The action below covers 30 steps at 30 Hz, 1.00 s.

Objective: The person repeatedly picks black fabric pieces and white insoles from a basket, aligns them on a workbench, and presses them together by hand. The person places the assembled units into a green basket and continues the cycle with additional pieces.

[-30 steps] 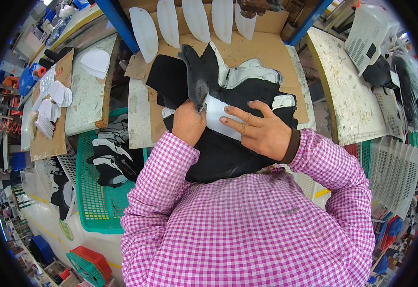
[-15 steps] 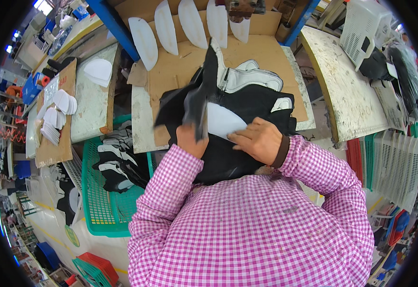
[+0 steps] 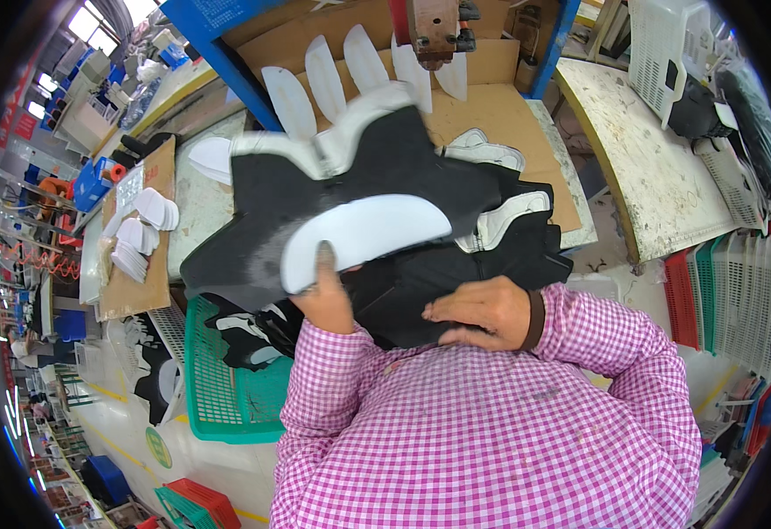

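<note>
My left hand (image 3: 326,295) grips the near edge of a flat black shoe upper (image 3: 368,172) with white trim, its thumb lying on a white crescent-shaped piece (image 3: 368,220) on the upper's face. The upper is raised and spread out over the bench. My right hand (image 3: 487,313) lies with fingers stretched and a little apart on a stack of black uppers (image 3: 403,291), holding nothing. More white-trimmed parts (image 3: 500,220) show at the right end of that stack.
White crescent pieces (image 3: 324,79) lean along the back cardboard, under a machine head (image 3: 436,31) in a blue frame (image 3: 562,44). A green basket (image 3: 235,397) with black uppers stands at lower left. White pieces (image 3: 130,247) lie on the left table; a worn tabletop (image 3: 641,167) is at right.
The black upper, folded up and blurred before, is now spread flat to the left with its white crescent in full view. My right hand has let go of the crescent and moved slightly nearer.
</note>
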### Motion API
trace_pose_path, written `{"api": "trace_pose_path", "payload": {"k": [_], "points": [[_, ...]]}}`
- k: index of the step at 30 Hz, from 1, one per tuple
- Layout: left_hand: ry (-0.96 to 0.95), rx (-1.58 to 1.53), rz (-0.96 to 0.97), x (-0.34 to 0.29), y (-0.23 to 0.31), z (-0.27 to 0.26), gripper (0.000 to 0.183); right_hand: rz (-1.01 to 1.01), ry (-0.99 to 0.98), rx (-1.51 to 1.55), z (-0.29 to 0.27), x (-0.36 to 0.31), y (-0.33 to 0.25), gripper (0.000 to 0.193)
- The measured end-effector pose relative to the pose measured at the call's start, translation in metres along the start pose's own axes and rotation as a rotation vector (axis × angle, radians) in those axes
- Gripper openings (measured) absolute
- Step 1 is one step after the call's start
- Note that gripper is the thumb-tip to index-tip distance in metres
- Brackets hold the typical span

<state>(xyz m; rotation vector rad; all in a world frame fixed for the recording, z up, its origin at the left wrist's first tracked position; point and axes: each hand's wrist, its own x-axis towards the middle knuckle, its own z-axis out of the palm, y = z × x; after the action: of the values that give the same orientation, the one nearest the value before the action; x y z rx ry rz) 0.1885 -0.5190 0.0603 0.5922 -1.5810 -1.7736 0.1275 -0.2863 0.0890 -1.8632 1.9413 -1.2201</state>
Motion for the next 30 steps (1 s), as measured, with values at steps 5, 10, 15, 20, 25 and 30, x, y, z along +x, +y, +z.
{"api": "trace_pose_path", "payload": {"k": [5,10,15,20,25,30], "points": [[0.068,-0.388,-0.120,0.002,0.016,0.002,0.028,0.678,0.187,1.111,0.032,0.027,0.022,0.083],[-0.061,-0.288,-0.145,-0.029,0.013,0.033,0.029,0.434,0.657,1.268,0.043,0.045,0.061,0.051],[-0.253,-0.180,-0.219,-0.040,0.008,0.032,0.025,0.693,0.906,1.139,0.024,0.032,0.050,0.040],[-0.304,0.214,-0.119,-0.044,-0.008,0.029,0.026,0.795,0.756,0.753,0.034,0.026,0.044,0.035],[-0.518,0.772,0.786,-0.047,-0.017,0.029,0.031,0.154,0.546,-0.245,0.050,0.036,0.045,0.049],[-0.250,0.776,0.868,-0.033,-0.002,0.012,0.039,0.864,0.516,0.732,0.045,0.051,0.045,0.047]]}}
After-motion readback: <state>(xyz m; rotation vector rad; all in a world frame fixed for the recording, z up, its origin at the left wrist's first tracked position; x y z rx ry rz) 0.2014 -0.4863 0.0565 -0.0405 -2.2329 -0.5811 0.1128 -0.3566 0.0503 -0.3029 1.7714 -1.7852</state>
